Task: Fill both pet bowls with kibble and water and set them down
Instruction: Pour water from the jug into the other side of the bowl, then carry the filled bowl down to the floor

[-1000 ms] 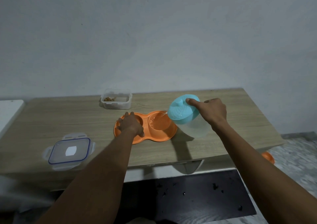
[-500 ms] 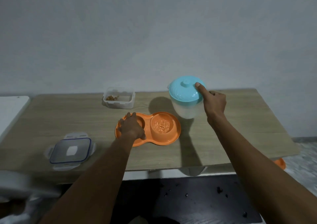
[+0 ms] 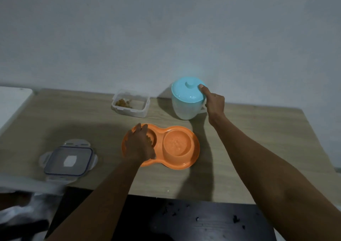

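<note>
An orange double pet bowl (image 3: 191, 159) lies in the middle of the wooden table (image 3: 258, 144). Its right well (image 3: 176, 144) holds water. My left hand (image 3: 138, 144) rests on the left rim and covers most of the left well, where some kibble shows by the fingers. A translucent jug with a pale blue lid (image 3: 186, 98) stands upright on the table behind the bowl. My right hand (image 3: 214, 102) grips its handle, thumb on the lid. A clear tub with a little kibble (image 3: 131, 103) sits to the jug's left.
The tub's clear lid with blue seal (image 3: 68, 160) lies at the table's front left. A white surface (image 3: 13, 102) adjoins the table's left end. A grey wall runs right behind the table. A dark mat with scattered crumbs (image 3: 203, 220) lies on the floor below the front edge.
My right hand stopped pouring, tipped the jug upright and moved it back to stand on the table behind the bowl. The left hand stayed on the bowl.
</note>
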A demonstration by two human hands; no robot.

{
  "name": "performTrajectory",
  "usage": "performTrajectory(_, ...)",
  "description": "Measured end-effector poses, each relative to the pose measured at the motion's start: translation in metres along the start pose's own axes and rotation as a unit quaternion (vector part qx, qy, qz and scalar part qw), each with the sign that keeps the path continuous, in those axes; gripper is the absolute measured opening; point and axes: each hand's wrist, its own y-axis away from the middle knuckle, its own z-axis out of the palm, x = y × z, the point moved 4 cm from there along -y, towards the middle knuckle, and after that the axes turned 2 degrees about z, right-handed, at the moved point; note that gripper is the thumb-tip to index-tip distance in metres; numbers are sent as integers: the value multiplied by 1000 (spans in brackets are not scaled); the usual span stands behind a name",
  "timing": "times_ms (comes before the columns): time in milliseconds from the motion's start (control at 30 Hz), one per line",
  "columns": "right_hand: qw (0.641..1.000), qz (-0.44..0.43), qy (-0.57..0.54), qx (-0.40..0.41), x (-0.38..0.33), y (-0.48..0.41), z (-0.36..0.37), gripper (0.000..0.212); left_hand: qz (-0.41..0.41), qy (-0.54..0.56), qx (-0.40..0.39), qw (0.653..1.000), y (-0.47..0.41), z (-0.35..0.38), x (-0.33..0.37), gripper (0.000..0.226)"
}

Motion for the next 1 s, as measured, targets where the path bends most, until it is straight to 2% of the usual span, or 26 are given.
performTrajectory(67, 1000, -10, 2, -19, -3, -8, 4, 85, 3, 0, 6, 1000, 2, -1, 1, 130)
performTrajectory(133, 999, -25, 17, -29, -4, -16, 6, 93, 3, -7, 8, 1000, 4, -3, 2, 127)
performTrajectory(300, 998, -31, 43, -23, 0, -12, 10, 61, -16, 3, -6, 1000, 4, -5, 2, 128)
performTrajectory(400, 998, -20, 21, 64, 16, 6, 5, 64, -13, -6, -7, 1000, 4, -5, 3, 129)
performTrajectory(467, 991, -16, 58, 124, 33, 27, 0, 69, -18, 6, -9, 1000, 4, -5, 2, 129)
performTrajectory(633, 971, 23, 195, 133, 90, 93, -13, 57, 4, 37, -16, 999, 6, -3, -4, 125)
performTrajectory(700, 957, 30, 260, 125, 103, 118, -19, 50, -5, 131, 36, 991, 12, -6, -14, 110)
performTrajectory(767, 946, 33, 303, 109, 112, 135, -23, 47, -23, 220, 125, 967, 23, -13, -26, 82)
performTrajectory(833, 943, 45, 316, 96, 119, 145, -24, 48, -26, 230, 186, 955, 36, -22, -38, 50)
performTrajectory(900, 946, 60, 306, 89, 122, 150, -21, 51, -60, 235, 185, 952, 42, -27, -49, 33)
performTrajectory(1000, 960, 67, 258, 80, 116, 155, -13, 43, -107, 229, 129, 959, 44, -29, -61, 39)
